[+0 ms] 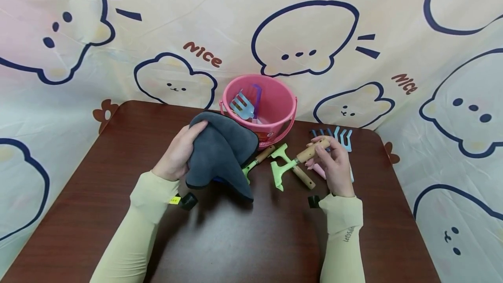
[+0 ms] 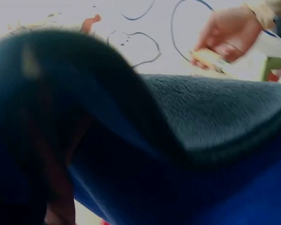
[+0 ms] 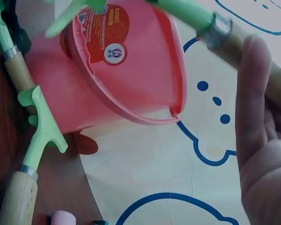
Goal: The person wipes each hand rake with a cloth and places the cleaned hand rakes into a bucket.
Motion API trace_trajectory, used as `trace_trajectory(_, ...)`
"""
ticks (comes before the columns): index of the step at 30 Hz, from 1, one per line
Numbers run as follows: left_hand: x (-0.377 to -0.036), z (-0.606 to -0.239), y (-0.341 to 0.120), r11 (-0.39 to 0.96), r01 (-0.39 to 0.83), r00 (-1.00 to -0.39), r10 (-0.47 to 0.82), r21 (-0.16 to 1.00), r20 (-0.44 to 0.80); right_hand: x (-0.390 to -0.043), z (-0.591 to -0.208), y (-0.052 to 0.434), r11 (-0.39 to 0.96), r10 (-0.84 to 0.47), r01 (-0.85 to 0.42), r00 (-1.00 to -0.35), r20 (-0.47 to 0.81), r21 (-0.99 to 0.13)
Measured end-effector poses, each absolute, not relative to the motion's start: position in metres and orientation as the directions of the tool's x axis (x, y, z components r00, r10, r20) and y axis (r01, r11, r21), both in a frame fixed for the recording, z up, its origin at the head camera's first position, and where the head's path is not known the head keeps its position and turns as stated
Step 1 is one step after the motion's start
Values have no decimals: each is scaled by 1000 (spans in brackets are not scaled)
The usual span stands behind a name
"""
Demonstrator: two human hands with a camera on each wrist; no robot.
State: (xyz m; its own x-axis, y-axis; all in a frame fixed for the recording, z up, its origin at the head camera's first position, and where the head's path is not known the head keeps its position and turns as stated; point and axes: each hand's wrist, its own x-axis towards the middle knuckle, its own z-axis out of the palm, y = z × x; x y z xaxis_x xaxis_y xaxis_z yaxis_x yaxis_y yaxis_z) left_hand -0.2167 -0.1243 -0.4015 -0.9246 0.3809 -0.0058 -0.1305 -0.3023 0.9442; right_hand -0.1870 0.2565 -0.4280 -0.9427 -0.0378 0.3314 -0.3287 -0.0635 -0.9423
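Note:
My left hand (image 1: 177, 152) grips a dark grey cloth (image 1: 222, 143) by its left side, thumb on top, and the cloth droops in folds over the table. In the left wrist view its fuzzy grey face (image 2: 215, 105) and blue underside (image 2: 253, 187) fill much of the picture. My right hand (image 1: 337, 165) pinches the wooden handle of a small hand tool (image 1: 308, 153) with a green forked head, raised above the table. A similar green-headed tool (image 1: 304, 177) lies beneath it. Another wooden-handled tool (image 1: 265, 155) is partly hidden behind the cloth.
A pink bucket (image 1: 288, 115) stands at the table's back edge against the printed curtain. Inside are a light blue fork (image 1: 243, 108) and a purple tool (image 1: 257, 97). Behind my right hand lie a light blue rake (image 1: 347, 139) and a dark blue one (image 1: 314, 133), near a pink handle (image 1: 319, 170).

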Motion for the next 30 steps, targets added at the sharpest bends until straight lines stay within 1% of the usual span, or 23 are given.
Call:
trace_trajectory(2, -216, -405, -120, -308, -111, -916, 400, 945, 23, -186, -427, 256, -68, -95, -356, -928, 361, -932)
trace_trajectory(6, -214, -409, -108, -217, -54, -917, 397, 975, 38, -184, -426, 252, -115, -204, -394, -889, 410, -912)
trace_trajectory(10, -209, -408, -96, -32, 46, -940, 337, 998, 54, -183, -424, 247, -221, -292, -406, -840, 457, -887)
trace_trajectory(13, -203, -408, -88, 129, 169, -939, 323, 977, 119, -185, -424, 243, -283, -340, -417, -799, 497, -864)
trace_trajectory(15, -199, -410, -82, 223, 284, -907, 377, 933, 186, -186, -425, 240, -289, -367, -430, -775, 514, -855)
trace_trajectory(17, -194, -412, -75, 316, 422, -849, 467, 850, 248, -188, -425, 236, -279, -396, -443, -755, 522, -852)
trace_trajectory(18, -192, -414, -72, 356, 500, -810, 516, 790, 280, -188, -425, 235, -268, -411, -446, -749, 520, -854)
trace_trajectory(20, -189, -417, -66, 375, 616, -733, 595, 693, 330, -188, -426, 233, -239, -436, -454, -739, 513, -858)
trace_trajectory(21, -189, -418, -65, 377, 648, -709, 616, 661, 344, -188, -425, 232, -230, -445, -456, -737, 509, -860)
trace_trajectory(22, -189, -420, -63, 366, 664, -693, 628, 652, 353, -188, -425, 231, -225, -450, -456, -735, 507, -861)
trace_trajectory(24, -190, -422, -62, 324, 652, -684, 640, 685, 349, -187, -425, 229, -225, -449, -459, -734, 510, -859)
trace_trajectory(26, -192, -425, -62, 300, 588, -714, 629, 751, 308, -187, -424, 228, -232, -448, -459, -732, 513, -857)
trace_trajectory(28, -194, -427, -61, 307, 537, -739, 621, 786, 262, -186, -423, 226, -237, -453, -457, -729, 514, -857)
trace_trajectory(30, -196, -430, -58, 333, 505, -755, 617, 796, 222, -186, -423, 225, -246, -459, -452, -724, 514, -857)
